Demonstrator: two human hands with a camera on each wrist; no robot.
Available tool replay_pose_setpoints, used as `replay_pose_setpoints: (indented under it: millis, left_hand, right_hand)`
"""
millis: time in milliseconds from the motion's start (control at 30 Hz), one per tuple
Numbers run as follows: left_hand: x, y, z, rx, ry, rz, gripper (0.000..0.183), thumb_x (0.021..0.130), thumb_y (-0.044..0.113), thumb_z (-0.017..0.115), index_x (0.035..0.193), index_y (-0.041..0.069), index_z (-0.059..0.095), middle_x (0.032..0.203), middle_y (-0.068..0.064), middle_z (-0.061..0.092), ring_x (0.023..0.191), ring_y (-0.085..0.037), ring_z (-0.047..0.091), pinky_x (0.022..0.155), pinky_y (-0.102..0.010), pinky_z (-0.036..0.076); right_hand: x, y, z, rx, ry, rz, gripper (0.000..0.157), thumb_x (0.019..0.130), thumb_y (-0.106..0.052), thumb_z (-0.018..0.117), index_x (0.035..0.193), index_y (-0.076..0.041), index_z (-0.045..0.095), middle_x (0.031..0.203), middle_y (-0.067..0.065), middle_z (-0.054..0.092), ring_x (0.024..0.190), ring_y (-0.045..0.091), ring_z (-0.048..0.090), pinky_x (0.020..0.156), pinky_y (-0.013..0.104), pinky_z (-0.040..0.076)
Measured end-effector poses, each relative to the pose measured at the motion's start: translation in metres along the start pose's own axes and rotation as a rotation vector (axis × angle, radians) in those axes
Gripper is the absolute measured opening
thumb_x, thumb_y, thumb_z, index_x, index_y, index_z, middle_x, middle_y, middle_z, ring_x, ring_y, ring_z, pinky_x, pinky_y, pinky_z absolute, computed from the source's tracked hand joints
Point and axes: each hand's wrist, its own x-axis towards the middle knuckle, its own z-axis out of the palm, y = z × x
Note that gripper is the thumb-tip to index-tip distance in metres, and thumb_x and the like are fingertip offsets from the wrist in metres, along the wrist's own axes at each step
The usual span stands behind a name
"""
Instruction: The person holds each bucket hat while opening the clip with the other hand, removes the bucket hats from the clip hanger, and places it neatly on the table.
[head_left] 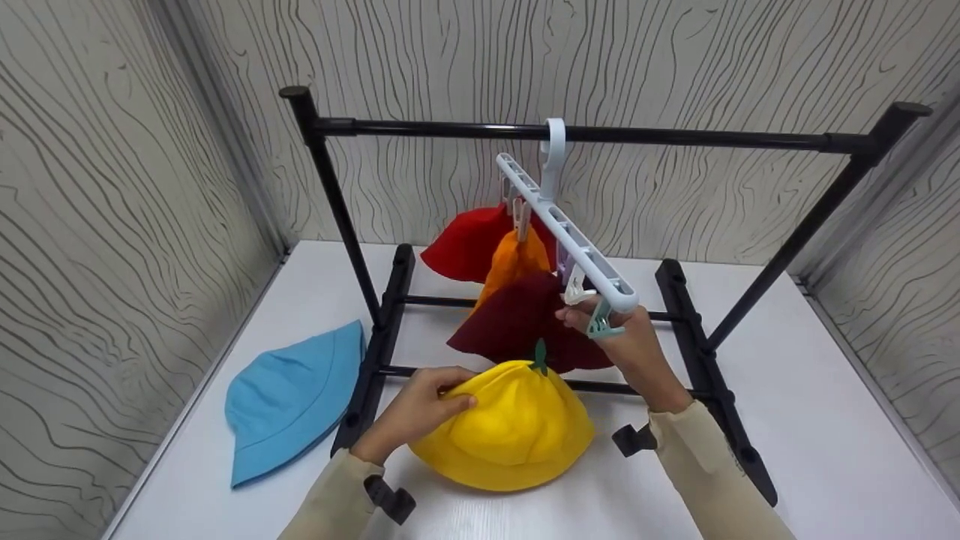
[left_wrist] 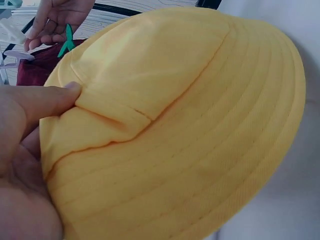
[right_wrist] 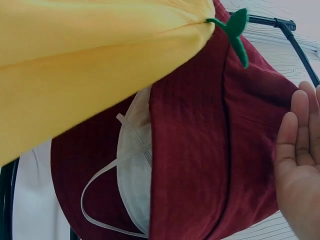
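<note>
My left hand [head_left: 420, 409] pinches the side of a yellow bucket hat [head_left: 517, 427], thumb on the outside of the crown. A green sprout [head_left: 540, 357] stands on top of the hat. My right hand [head_left: 626, 337] is raised beside a maroon hat [head_left: 517, 322], under the near end of a pale blue clip hanger [head_left: 577, 240]. Its fingers are loosely bent, near a white clip [head_left: 576, 289] and a teal clip [head_left: 602, 321]. In the right wrist view the fingers [right_wrist: 287, 137] lie along the maroon hat's edge, and its white lining and strap [right_wrist: 95, 180] show.
The hanger hooks over the bar [head_left: 450, 130] of a black rack. Farther back on it hang an orange hat [head_left: 517, 262] and a red hat [head_left: 469, 244]. A light blue bucket hat [head_left: 292, 405] lies on the white table [head_left: 817, 420], left of the rack's foot.
</note>
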Motion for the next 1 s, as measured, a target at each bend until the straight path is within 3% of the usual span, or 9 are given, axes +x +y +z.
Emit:
replay_pose_setpoints:
  millis: [267, 400, 1000]
  left_hand:
    - [-0.001, -0.009, -0.004, 0.016, 0.008, -0.002, 0.025, 0.092, 0.014, 0.064, 0.117, 0.016, 0.069, 0.112, 0.0, 0.068, 0.094, -0.017, 0.06, 0.094, -0.035, 0.053]
    - [-0.002, -0.012, -0.006, 0.026, 0.015, -0.02, 0.026, 0.092, 0.015, 0.064, 0.117, 0.018, 0.069, 0.112, 0.003, 0.068, 0.094, -0.017, 0.06, 0.095, -0.034, 0.053]
    - [-0.003, -0.029, -0.018, 0.056, 0.039, -0.068, 0.027, 0.093, 0.017, 0.063, 0.12, 0.016, 0.066, 0.116, 0.0, 0.067, 0.098, -0.019, 0.059, 0.098, -0.042, 0.05]
  right_hand:
    - [0.0, 0.002, 0.0, -0.038, 0.023, 0.033, 0.023, 0.088, -0.021, 0.07, 0.104, -0.005, 0.071, 0.098, 0.003, 0.071, 0.093, 0.02, 0.066, 0.091, 0.025, 0.052]
    - [-0.001, 0.003, -0.001, -0.008, 0.023, 0.014, 0.02, 0.089, -0.017, 0.069, 0.103, -0.003, 0.072, 0.098, 0.005, 0.07, 0.093, 0.022, 0.066, 0.092, 0.026, 0.053]
    - [-0.007, 0.006, -0.006, -0.007, 0.007, -0.015, 0.025, 0.089, -0.012, 0.067, 0.113, -0.005, 0.069, 0.101, 0.007, 0.069, 0.095, 0.024, 0.068, 0.089, 0.025, 0.054]
